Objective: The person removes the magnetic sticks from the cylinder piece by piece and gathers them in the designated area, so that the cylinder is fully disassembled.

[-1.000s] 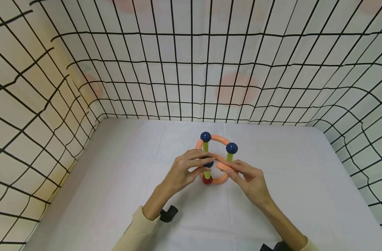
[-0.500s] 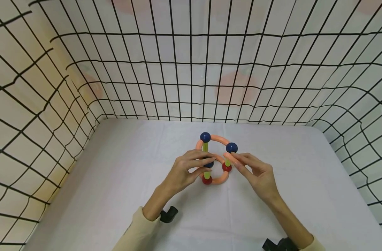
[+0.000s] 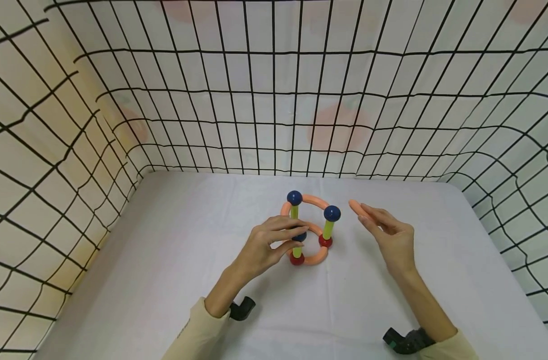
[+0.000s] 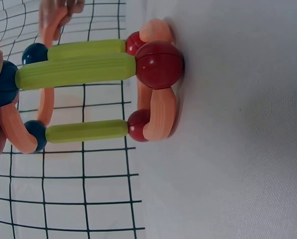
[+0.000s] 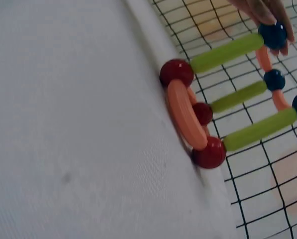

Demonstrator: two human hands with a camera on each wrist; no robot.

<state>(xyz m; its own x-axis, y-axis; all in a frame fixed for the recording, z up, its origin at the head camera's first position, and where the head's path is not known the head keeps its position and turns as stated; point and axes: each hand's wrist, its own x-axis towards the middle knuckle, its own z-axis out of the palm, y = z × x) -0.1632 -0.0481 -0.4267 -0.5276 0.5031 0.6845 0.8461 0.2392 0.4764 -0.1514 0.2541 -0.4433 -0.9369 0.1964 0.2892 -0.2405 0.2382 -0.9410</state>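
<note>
A small frame of balls and sticks stands on the white surface. Its base has red balls (image 5: pixel 210 152) joined by curved orange sticks (image 5: pixel 186 114). Yellow-green sticks (image 4: pixel 76 70) rise upright from them to dark blue balls (image 3: pixel 332 213). At the near-left post, my left hand (image 3: pixel 261 246) pinches the top blue ball (image 4: pixel 5 83) between thumb and fingers. To the right of the frame and apart from it, my right hand (image 3: pixel 393 242) holds a loose curved orange stick (image 3: pixel 357 207) by one end. In the head view, my left fingers partly cover their ball.
A black wire grid (image 3: pixel 274 120) encloses the back and sides, with pale cloth behind it. White cloth (image 3: pixel 188 210) covers the surface under the frame. Black wrist-camera mounts (image 3: pixel 242 308) sit at both wrists.
My right hand has drawn the loose orange stick away from the frame, up and to the right. The red ball and post behind it now show fully. My left hand stays put.
</note>
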